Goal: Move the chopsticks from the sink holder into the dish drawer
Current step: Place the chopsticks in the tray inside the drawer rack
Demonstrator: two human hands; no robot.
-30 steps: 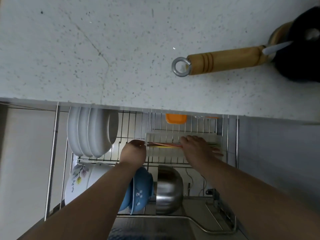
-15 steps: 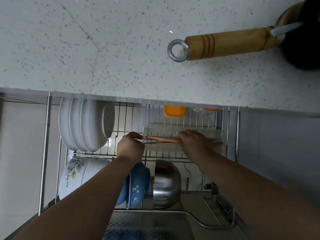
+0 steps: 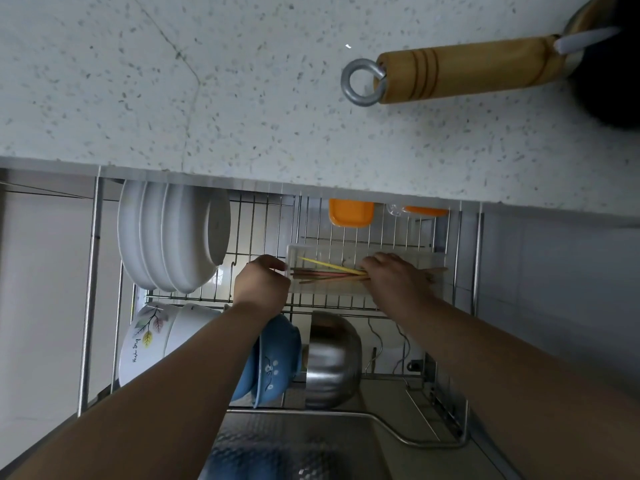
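Head view: right hand [image 3: 394, 282] clamps the coloured chopsticks [image 3: 329, 273] in the clear plastic tray [image 3: 346, 251]—left hand [image 3: 261, 284], curled, steadies its left edge; next, let go.

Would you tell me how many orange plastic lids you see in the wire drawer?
2: one orange plastic lid at the drawer's back centre, another to its right, mostly hidden under the countertop. More may be hidden.

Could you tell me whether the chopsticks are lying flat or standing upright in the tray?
Lying flat: the chopsticks run lengthwise inside the clear tray, under the right hand.
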